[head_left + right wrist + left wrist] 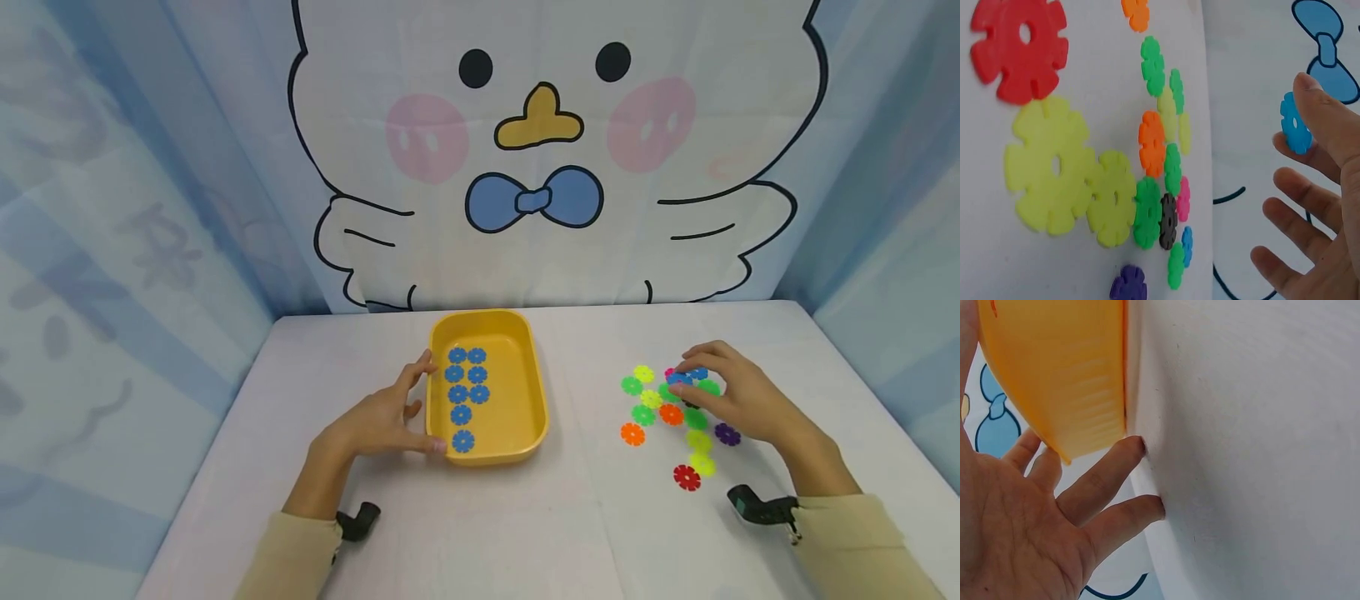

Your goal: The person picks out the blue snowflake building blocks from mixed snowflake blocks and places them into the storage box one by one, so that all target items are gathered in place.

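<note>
My right hand pinches a blue snowflake disc between thumb and index finger, above the table; the other fingers are spread apart in the right wrist view. Below it lies a scatter of notched plastic discs, among them green, orange, yellow-green, red and purple. My left hand rests against the left side of a yellow tray, fingers spread and thumb at the near corner. Inside the tray, several blue discs line its left half in two columns.
A white cloth covers the table. Behind it hangs a curtain printed with a cartoon face and bow tie. A black wrist camera sticks out from the right sleeve, another from the left one.
</note>
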A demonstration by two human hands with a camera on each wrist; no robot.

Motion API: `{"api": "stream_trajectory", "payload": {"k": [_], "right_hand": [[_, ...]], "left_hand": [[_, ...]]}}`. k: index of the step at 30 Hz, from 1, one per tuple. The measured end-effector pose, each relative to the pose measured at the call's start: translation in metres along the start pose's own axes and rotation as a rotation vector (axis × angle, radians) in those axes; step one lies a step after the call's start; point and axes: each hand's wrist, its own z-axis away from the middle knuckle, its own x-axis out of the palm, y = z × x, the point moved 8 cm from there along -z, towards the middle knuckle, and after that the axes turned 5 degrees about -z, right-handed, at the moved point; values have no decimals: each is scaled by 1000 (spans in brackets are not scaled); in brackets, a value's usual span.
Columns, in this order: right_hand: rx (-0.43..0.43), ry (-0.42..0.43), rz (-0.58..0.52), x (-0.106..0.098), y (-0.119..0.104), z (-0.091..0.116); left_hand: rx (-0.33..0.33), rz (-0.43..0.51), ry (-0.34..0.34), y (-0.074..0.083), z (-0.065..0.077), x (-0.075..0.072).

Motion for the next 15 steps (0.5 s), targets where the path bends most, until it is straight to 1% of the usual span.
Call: {"api": "stream_trajectory", "payload": {"k": [3,10,15], "right_hand": [[-13,-7,-16,5,-7,-5],[-5,-22,-52,15,-24,-20],[-74,-10,-85,25,-41,-33]], "left_hand": [[-10,-5,1,-1,1,0],[-9,-24,9,-3,-1,2],[-10,-19,13,-3,-2,2]]}}
